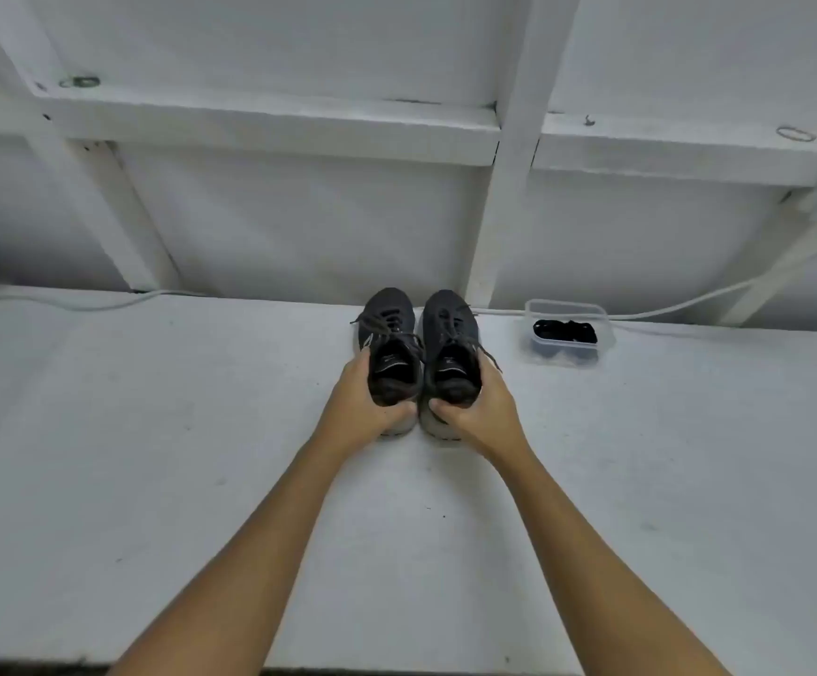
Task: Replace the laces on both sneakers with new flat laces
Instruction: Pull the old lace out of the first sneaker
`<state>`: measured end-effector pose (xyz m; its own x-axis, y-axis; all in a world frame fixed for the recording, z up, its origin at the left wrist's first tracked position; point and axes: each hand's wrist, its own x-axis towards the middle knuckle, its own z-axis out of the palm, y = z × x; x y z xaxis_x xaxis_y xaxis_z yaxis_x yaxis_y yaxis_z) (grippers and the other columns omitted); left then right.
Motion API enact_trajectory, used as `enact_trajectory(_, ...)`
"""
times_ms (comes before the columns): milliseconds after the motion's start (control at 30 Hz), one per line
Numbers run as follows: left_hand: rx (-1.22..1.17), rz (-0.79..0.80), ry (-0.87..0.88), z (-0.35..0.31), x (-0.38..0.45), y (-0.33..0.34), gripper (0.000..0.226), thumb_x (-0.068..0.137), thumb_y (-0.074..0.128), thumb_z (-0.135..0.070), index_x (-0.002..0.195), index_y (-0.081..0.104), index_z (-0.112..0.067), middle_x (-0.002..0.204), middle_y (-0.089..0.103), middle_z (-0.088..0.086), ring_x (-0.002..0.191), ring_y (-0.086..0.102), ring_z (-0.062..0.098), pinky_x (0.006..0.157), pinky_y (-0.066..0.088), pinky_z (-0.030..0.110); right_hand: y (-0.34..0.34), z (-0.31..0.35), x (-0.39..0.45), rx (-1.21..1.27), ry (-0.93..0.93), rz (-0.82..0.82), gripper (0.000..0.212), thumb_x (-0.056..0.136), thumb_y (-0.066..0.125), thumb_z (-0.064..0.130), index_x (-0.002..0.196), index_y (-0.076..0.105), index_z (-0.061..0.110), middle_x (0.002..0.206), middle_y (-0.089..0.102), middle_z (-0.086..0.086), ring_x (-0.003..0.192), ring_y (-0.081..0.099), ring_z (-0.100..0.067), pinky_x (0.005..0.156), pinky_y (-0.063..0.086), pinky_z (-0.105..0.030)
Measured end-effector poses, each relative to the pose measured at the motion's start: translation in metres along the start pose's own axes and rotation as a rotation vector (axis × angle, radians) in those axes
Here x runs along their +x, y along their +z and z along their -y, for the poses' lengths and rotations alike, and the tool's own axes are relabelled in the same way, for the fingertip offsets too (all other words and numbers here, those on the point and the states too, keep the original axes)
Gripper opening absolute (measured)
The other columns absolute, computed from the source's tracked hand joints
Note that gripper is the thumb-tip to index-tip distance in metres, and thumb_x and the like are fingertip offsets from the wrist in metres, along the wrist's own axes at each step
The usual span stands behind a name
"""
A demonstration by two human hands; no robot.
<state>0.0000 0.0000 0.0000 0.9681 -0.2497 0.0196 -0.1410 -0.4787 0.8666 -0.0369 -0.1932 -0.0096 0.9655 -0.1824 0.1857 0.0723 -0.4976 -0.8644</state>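
Your left hand and right hand each grip a dark mesh sneaker's heel on the white bench; dragging them could snag the dangling old laces.

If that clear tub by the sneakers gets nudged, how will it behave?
The clear plastic tub looks thin-walled and holds only dark laces, so it is probably light and would slide on the smooth white table. It sits low and wide, so tipping seems unlikely.

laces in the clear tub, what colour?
Black, bundled inside the clear plastic tub right of the sneakers. Head view, the only one.
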Motion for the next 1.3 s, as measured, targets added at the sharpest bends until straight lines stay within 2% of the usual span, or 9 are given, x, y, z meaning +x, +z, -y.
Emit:
enact_trajectory(100,0.014,-0.053,-0.018,0.001,0.002,0.004,0.074,0.073,0.082,-0.031,0.138,0.047,-0.029,0.129,0.058,-0.005,0.119,0.057,0.012,0.101,0.052,0.038,0.001,0.001,0.001,0.022,0.071,-0.005,0.071,0.070,0.085,0.021,0.126,0.049,0.044,0.116,0.056,0.027,0.106,0.053,0.017,0.081,0.038,0.004)
enact_trajectory(267,0.044,-0.101,-0.058,0.003,-0.004,0.008,0.070,0.074,0.082,-0.033,0.136,0.050,-0.022,0.129,0.056,-0.003,0.116,0.058,0.014,0.099,0.054,0.038,0.002,-0.004,-0.005,0.006,0.182,-0.007,0.080,0.071,0.087,0.029,0.141,0.049,0.025,0.121,0.054,0.017,0.109,0.054,-0.003,0.079,0.037,0.002)
enact_trajectory(467,0.070,-0.110,-0.075,0.008,-0.033,0.006,0.077,0.073,0.083,-0.037,0.139,0.048,-0.022,0.132,0.055,-0.005,0.118,0.058,0.014,0.099,0.053,0.038,0.002,0.001,-0.038,0.008,0.179,-0.021,0.079,0.072,0.087,0.028,0.142,0.050,0.025,0.127,0.054,0.014,0.114,0.051,0.000,0.086,0.034,0.002)
enact_trajectory(633,0.103,-0.117,-0.075,0.012,-0.075,0.006,0.082,0.072,0.083,-0.042,0.143,0.045,-0.025,0.134,0.052,-0.010,0.121,0.056,0.010,0.099,0.052,0.035,0.001,0.006,-0.080,0.015,0.149,-0.028,0.078,0.071,0.087,0.032,0.139,0.047,0.034,0.125,0.051,0.028,0.116,0.049,0.010,0.098,0.040,-0.012)
enact_trajectory(867,0.106,-0.116,-0.065,0.014,-0.117,0.007,0.084,0.073,0.083,-0.042,0.145,0.043,-0.023,0.136,0.050,-0.009,0.124,0.052,0.009,0.100,0.050,0.034,-0.001,0.010,-0.120,0.041,0.133,-0.011,0.079,0.070,0.083,0.041,0.139,0.044,0.040,0.132,0.049,0.029,0.128,0.051,-0.002,0.106,0.050,-0.040)
enact_trajectory(1000,0.078,-0.114,-0.038,0.012,-0.127,0.008,0.084,0.075,0.082,-0.042,0.146,0.041,-0.025,0.137,0.048,-0.011,0.126,0.049,0.007,0.103,0.049,0.033,-0.002,0.012,-0.128,0.033,0.113,-0.013,0.080,0.070,0.081,0.046,0.141,0.042,0.044,0.132,0.043,0.040,0.128,0.046,0.009,0.107,0.048,-0.030)
enact_trajectory(1133,0.022,0.042,-0.031,0.011,-0.126,-0.012,0.077,0.070,0.076,-0.063,0.135,0.035,-0.062,0.134,0.042,-0.034,0.125,0.040,-0.017,0.098,0.036,0.006,-0.012,0.022,-0.125,-0.030,0.043,0.000,0.079,0.073,0.082,0.050,0.136,0.036,0.059,0.133,0.037,0.050,0.128,0.037,0.020,0.101,0.032,-0.001)
enact_trajectory(1233,-0.031,0.121,-0.094,0.014,-0.119,-0.034,0.080,0.069,0.062,-0.084,0.140,0.046,-0.049,0.138,0.048,-0.031,0.128,0.042,-0.015,0.102,0.036,0.016,-0.020,0.031,-0.117,-0.111,-0.032,0.021,0.078,0.071,0.077,0.062,0.141,0.051,0.039,0.149,0.041,0.028,0.140,0.034,0.006,0.111,0.027,-0.010)
enact_trajectory(1300,-0.022,0.060,-0.137,0.016,-0.109,-0.044,0.063,0.078,0.060,-0.077,0.129,0.062,-0.039,0.125,0.061,-0.027,0.117,0.052,-0.013,0.100,0.044,0.023,-0.022,0.040,-0.110,-0.143,-0.081,0.007,0.067,0.075,0.076,0.058,0.134,0.063,0.028,0.149,0.047,0.015,0.141,0.036,-0.002,0.111,0.024,-0.008)
